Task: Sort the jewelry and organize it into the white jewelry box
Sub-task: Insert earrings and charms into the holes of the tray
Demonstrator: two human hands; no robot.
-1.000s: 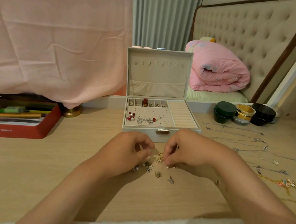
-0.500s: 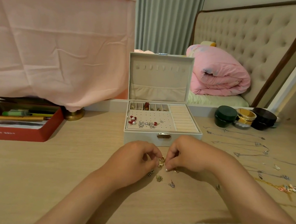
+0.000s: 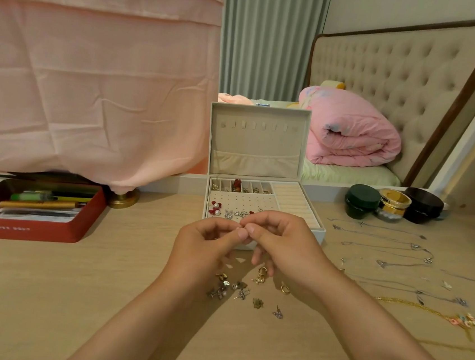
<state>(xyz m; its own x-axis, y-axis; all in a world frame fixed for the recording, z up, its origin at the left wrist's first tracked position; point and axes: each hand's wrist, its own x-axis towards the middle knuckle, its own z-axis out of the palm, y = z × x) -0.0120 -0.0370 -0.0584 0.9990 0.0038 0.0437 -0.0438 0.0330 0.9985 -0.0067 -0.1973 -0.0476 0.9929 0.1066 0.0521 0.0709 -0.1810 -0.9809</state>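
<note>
The wooden bench [image 3: 43, 291] carries the white jewelry box [image 3: 258, 141], open with its lid upright, midway along the far edge. In front of it the left hand [image 3: 205, 249] and right hand [image 3: 285, 246] meet with curled fingers, thumb tips pinched together; what they hold cannot be told. Necklaces [image 3: 384, 254] lie spread toward the right edge. Loose earrings [image 3: 236, 289] lie under the hands.

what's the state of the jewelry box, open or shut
Open: the lid of the white jewelry box stands upright, leaving its inside uncovered.
</note>
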